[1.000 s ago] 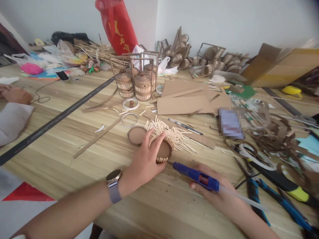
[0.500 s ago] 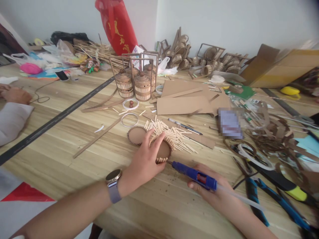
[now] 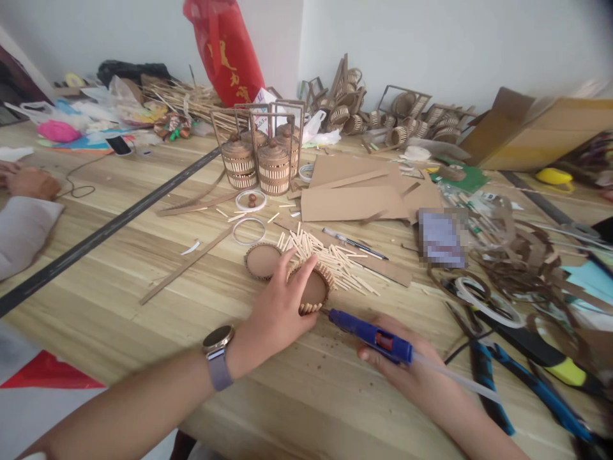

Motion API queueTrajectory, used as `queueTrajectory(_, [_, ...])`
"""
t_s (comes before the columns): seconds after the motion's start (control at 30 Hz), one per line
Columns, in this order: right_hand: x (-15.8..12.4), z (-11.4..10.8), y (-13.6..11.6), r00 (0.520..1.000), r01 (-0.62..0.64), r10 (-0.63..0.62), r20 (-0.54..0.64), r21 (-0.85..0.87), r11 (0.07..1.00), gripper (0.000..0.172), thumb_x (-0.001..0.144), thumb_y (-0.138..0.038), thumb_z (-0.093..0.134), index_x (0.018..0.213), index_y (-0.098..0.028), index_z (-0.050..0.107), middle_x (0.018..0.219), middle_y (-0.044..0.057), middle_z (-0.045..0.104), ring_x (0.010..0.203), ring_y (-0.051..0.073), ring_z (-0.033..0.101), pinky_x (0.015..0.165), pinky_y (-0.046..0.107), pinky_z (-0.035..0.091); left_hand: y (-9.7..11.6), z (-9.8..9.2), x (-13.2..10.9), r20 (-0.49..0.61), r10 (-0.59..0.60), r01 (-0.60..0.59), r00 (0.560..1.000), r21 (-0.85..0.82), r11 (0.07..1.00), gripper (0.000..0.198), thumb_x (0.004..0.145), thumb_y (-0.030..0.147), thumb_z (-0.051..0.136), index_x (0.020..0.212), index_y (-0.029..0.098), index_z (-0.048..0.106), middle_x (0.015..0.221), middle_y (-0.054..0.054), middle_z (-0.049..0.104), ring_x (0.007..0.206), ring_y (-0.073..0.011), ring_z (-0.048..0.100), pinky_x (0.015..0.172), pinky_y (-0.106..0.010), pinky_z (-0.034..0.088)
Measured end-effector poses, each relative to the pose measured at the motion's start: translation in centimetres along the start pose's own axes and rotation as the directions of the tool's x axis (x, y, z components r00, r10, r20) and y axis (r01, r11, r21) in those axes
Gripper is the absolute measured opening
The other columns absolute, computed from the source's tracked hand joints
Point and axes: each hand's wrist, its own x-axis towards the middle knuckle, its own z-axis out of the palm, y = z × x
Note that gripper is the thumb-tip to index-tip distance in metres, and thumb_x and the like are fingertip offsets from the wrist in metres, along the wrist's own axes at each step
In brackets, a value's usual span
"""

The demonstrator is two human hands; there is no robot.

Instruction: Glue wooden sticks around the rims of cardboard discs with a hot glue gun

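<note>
My left hand (image 3: 280, 306), with a watch at the wrist, lies on a round cardboard disc edged with short wooden sticks (image 3: 317, 291) and presses it to the table. My right hand (image 3: 407, 367) is closed around a blue glue gun (image 3: 371, 332). The gun's nozzle touches the disc's lower right edge. A second round disc (image 3: 261, 260) lies just left of the first. A heap of loose wooden sticks (image 3: 330, 259) spreads behind both discs.
Finished stick baskets in frames (image 3: 261, 160) stand farther back, beside cardboard sheets (image 3: 354, 191). A long black ruler (image 3: 110, 223) crosses the left side. Another person's arm (image 3: 23, 211) rests at the left edge. Pliers and cardboard scraps (image 3: 522, 268) crowd the right. A red bag (image 3: 225, 48) stands at the wall.
My right hand and the glue gun have shifted slightly left and down; the nozzle stays at the disc's edge. My left hand has not moved.
</note>
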Motion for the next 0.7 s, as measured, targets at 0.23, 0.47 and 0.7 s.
queueTrajectory(0.23, [-0.04,0.04,-0.04,1.000,-0.007,0.007,-0.008,-0.013,1.000,0.031,0.084,-0.049,0.059,0.067,-0.024,0.052,0.066,0.000,0.058,0.064,0.019,0.060,0.058,0.028,0.048,0.03,-0.01,0.00,-0.004,-0.001,0.001,1.000,-0.014,1.000,0.097,0.068,0.010,0.075,0.147,0.032,0.022,0.151,-0.012,0.020,0.130,-0.0365,0.043,0.097,-0.049,0.051])
queueTrajectory(0.47, [-0.06,0.18,0.07,1.000,0.009,-0.010,-0.005,-0.009,1.000,0.031,0.085,-0.049,0.058,0.067,-0.024,0.054,0.065,0.000,0.058,0.063,0.019,0.060,0.058,0.028,0.048,-0.04,0.01,-0.02,-0.004,0.004,-0.004,1.000,-0.005,1.000,0.097,0.068,0.011,0.076,0.146,0.032,0.022,0.151,-0.012,0.020,0.132,-0.0368,0.042,0.098,-0.049,0.051])
queueTrajectory(0.7, [-0.14,0.00,-0.10,1.000,-0.007,0.007,-0.006,-0.008,1.000,0.032,0.085,-0.049,0.058,0.066,-0.024,0.052,0.065,0.000,0.057,0.064,0.019,0.059,0.058,0.029,0.047,-0.10,0.07,-0.05,-0.005,0.004,-0.004,1.000,-0.014,1.000,0.098,0.069,0.010,0.075,0.147,0.033,0.020,0.151,-0.012,0.020,0.131,-0.0364,0.042,0.098,-0.049,0.051])
